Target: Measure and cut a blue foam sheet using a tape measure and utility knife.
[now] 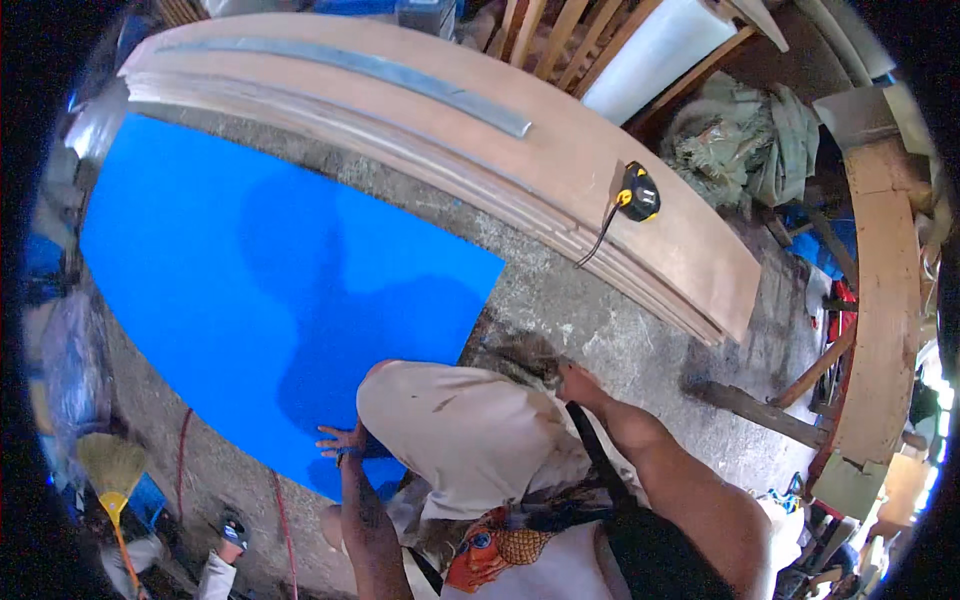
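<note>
A large bright blue sheet (180, 260) lies flat on the concrete floor, with my shadow across it. My left hand (343, 440) rests on its near edge, fingers spread and nothing held. Beyond my bent knee, my right hand (578, 385) is low by the floor, to the right of the sheet's corner. It looks closed beside a dark, blurred patch (522, 352); its fingertips are hidden, so what it grips is unclear. Past the sheet lies a stack of thin wooden panels (590, 140). On top are a long grey metal strip (400, 78) and a black-and-yellow tape measure (638, 192).
A broom (110, 470) stands at the lower left, near a red cord (284, 530). Crumpled grey-green cloth (745, 140) and a white roll (660, 60) lie at the far right. A long wooden board (878, 300) on timber supports runs along the right side.
</note>
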Tool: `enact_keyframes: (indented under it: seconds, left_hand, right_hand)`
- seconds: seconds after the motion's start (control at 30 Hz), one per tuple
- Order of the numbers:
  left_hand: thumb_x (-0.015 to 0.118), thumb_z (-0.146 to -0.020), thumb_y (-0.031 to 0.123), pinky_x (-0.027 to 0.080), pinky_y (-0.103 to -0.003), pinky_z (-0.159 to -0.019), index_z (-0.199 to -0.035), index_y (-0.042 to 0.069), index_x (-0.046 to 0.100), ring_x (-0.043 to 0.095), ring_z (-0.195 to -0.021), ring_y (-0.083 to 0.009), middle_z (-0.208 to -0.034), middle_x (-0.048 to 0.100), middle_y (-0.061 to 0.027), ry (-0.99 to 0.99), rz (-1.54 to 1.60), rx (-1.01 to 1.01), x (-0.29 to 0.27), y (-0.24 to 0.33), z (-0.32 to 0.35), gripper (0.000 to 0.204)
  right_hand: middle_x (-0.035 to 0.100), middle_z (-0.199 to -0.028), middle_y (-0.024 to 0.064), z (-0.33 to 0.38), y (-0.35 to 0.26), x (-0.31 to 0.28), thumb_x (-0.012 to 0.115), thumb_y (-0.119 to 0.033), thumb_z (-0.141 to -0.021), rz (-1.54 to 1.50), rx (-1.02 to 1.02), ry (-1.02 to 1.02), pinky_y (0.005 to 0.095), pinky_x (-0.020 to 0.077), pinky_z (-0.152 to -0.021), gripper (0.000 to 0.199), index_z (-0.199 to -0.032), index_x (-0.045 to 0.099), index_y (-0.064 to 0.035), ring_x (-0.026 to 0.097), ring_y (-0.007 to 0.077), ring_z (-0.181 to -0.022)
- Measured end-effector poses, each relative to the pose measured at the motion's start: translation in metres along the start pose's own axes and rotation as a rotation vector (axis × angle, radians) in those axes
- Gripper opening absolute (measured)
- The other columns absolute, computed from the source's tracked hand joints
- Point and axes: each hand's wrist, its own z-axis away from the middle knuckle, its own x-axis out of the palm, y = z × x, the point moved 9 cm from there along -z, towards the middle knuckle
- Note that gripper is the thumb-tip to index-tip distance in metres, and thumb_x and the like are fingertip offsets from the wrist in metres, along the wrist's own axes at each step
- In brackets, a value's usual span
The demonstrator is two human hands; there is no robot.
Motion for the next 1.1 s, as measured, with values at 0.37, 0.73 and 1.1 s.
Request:
enact_keyframes:
  seconds: [0.37, 0.73, 1.1]
  left_hand:
    - [0.058, -0.081, 0.038, 0.041, -0.026, -0.063, -0.123, 0.006, 0.04, 0.05, -0.082, -0.0151, -0.095, 0.054, -0.0085, -0.313, 1.137, 0.62, -0.042, 0.044, 0.047, 0.056]
    - [0.061, -0.083, 0.024, 0.048, -0.031, -0.075, -0.12, 0.003, 0.047, 0.055, -0.096, -0.0176, -0.116, 0.052, -0.0087, -0.239, 1.606, 0.512, -0.284, 0.098, 0.207, 0.044]
    - [0.059, -0.084, 0.021, 0.044, -0.03, -0.083, -0.117, 0.002, 0.048, 0.051, -0.101, -0.0162, -0.113, 0.052, -0.0107, -0.628, 1.742, 0.503, -0.319, 0.078, 0.269, 0.04]
  right_hand:
    - [0.059, -0.086, 0.0223, 0.106, 0.001, -0.254, 0.058, -0.036, -0.08, -0.366, 0.257, 0.855, 0.0417, 0.0452, -0.07, 0.045, -0.106, 0.051, 0.0002, 0.058, 0.0354, -0.081]
    - [0.058, -0.101, 0.0237, -0.027, 0.002, -0.409, 0.075, -0.026, -0.062, -0.07, 0.302, 0.954, 0.0423, 0.0439, -0.082, 0.064, -0.112, 0.045, 0.0012, 0.055, 0.0377, -0.096]
    - [0.055, -0.101, 0.013, 0.008, -0.097, -0.29, 0.07, -0.016, -0.073, -0.891, -0.211, 0.593, 0.0337, 0.0435, -0.08, 0.048, -0.112, 0.049, 0.0029, 0.053, 0.0223, -0.092]
